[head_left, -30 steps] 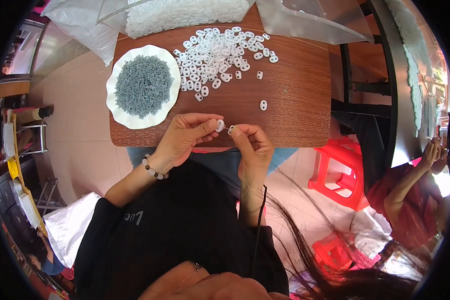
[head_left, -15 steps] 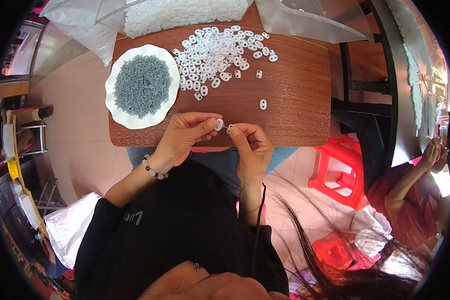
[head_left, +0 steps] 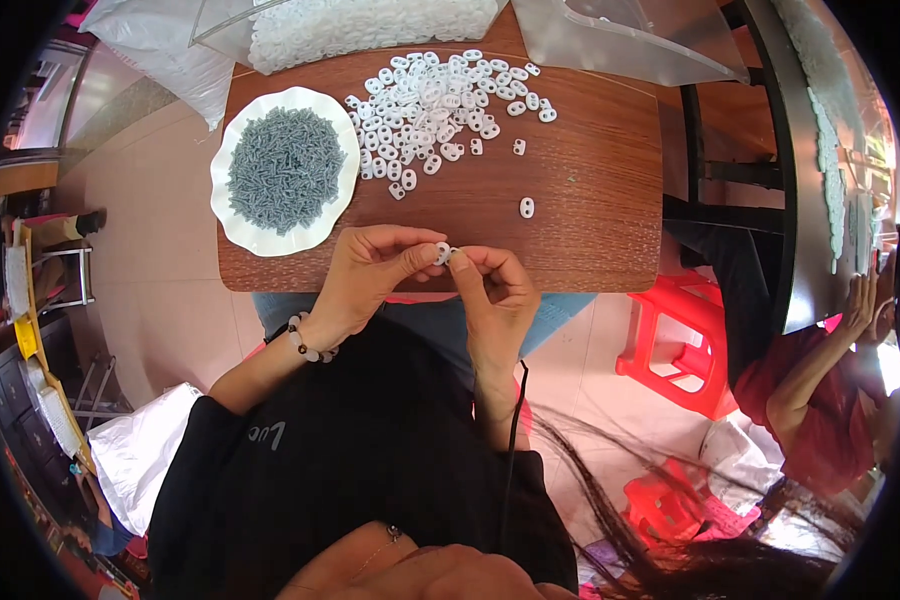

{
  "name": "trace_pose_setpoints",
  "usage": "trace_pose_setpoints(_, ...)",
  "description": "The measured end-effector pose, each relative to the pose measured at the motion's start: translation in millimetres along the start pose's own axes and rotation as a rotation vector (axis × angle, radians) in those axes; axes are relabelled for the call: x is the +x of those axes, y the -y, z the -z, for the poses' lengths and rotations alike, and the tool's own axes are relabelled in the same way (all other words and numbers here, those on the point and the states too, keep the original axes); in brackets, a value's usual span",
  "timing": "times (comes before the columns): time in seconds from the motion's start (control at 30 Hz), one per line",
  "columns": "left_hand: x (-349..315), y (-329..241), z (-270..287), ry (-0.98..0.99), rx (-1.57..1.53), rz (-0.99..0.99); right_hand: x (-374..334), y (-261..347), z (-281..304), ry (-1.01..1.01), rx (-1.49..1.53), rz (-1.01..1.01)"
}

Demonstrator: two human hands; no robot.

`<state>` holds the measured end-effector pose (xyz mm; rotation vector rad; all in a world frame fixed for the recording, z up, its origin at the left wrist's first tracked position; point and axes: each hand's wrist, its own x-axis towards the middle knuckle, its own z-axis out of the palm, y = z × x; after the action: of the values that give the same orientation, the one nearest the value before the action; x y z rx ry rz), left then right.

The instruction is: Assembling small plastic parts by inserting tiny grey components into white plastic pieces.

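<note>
Near the table's front edge, my left hand [head_left: 370,275] pinches a small white two-hole plastic piece [head_left: 441,254] between thumb and forefinger. My right hand [head_left: 498,292] is closed in a pinch right beside it, on another small white piece [head_left: 455,252] mostly covered by the fingertips. The two pieces meet or nearly meet; whether they are joined cannot be made out. A heap of the same white pieces [head_left: 435,110] lies farther back on the table. To the left, a white scalloped plate [head_left: 232,228] holds many small grey screw-like pins [head_left: 285,170].
One loose white piece [head_left: 527,208] lies apart on the brown table [head_left: 600,200]. Clear bins [head_left: 620,45] stand at the back, one full of white pieces [head_left: 370,35]. A red stool [head_left: 675,345] is at the right, near another person's arm [head_left: 805,375].
My right hand has moved slightly left, closing the small gap between the two pieces. The dark thin bit seen between them before is now hidden. My left hand has barely shifted.
</note>
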<state>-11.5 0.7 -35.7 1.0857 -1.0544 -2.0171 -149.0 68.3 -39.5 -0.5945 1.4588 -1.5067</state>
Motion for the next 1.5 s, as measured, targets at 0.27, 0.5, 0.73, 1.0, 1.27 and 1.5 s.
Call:
trace_pose_setpoints(0.27, -5, -7, 1, 0.015, -0.121, 0.071, 1, 4, 5, 0.146, 0.228, -0.095)
trace_pose_setpoints(0.5, -10, -17, -1, 0.07, -0.171, 0.135, 0, 7, 8, 0.221, 0.273, -0.064)
trace_pose_setpoints(0.73, -9, -15, 2, 0.129, -0.163, 0.179, 0, 0, 18, 0.301, 0.202, -0.018)
trace_pose_setpoints(1.0, -13, -18, 0, 0.153, -0.184, 0.221, 7, 2, 24, 0.461, 0.012, 0.203)
trace_pose_setpoints(1.27, -17, -21, -4, 0.134, -0.156, 0.178, 5, 11, 19, 0.499, -0.061, 0.142)
trace_pose_setpoints(1.5, -18, -28, -4, 0.161, -0.018, 0.135, 5, 14, 13, 0.498, -0.076, 0.221)
